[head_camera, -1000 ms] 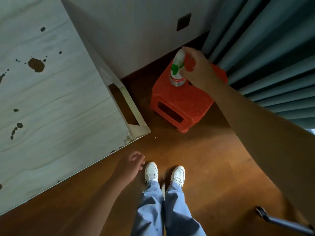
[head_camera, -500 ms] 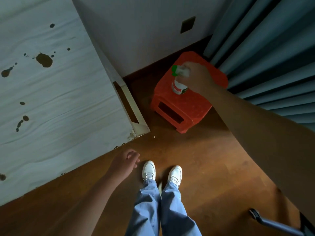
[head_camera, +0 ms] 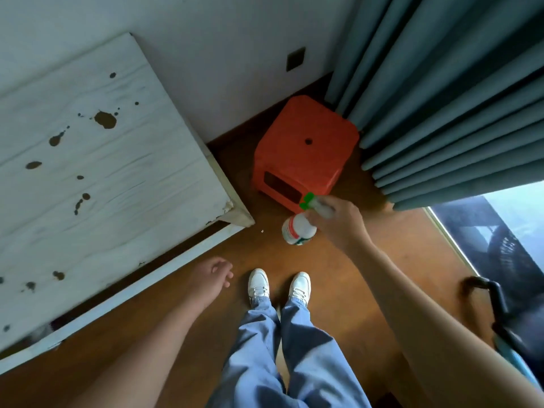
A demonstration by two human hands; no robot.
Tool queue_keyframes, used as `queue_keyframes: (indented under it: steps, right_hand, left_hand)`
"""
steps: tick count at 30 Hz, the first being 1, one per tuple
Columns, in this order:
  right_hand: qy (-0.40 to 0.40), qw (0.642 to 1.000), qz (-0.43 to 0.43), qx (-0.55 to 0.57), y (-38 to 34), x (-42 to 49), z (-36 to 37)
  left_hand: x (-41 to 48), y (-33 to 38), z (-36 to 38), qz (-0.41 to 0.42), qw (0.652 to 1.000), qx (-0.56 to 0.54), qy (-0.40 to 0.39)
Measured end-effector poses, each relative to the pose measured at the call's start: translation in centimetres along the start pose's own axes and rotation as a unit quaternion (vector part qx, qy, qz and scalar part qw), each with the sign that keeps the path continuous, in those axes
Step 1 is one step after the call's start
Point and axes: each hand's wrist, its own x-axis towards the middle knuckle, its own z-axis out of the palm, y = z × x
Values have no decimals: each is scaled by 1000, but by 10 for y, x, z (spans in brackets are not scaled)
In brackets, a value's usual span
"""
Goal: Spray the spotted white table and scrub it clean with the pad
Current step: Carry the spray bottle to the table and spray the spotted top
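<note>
2 risks stand out, in my judgement: the spray bottle [head_camera: 298,229], held tilted in mid-air just in front of the orange stool [head_camera: 306,148], could slip or discharge onto the floor [head_camera: 382,260]. The right hand [head_camera: 338,225] grips only its neck under the green trigger head [head_camera: 308,199], and the body juts clear of the curled fingers [head_camera: 329,214]. The white table [head_camera: 117,187] and its brown spots [head_camera: 105,119] lie well left of the stool, apart from the bottle, so spraying from here would miss. The left hand [head_camera: 216,275] hangs loosely curled, holding nothing, in front and left of the stool, and no pad is in view.
</note>
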Motion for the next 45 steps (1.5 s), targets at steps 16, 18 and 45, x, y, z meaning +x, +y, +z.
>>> queue_keyframes:
  steps: [16,18,45]
  right_hand:
    - [50,993,-100,29,18,-232,-20]
    - [18,991,-132,17,10,-232,-23]
    - [-390,825,-371,-173,-154,-348,205]
  left_hand:
    - [-138,-68,-3,34,997,-24,71]
    - [-161,-85,0,4,994,-74,86]
    - [-392,-425,144,-282,787,-489,249]
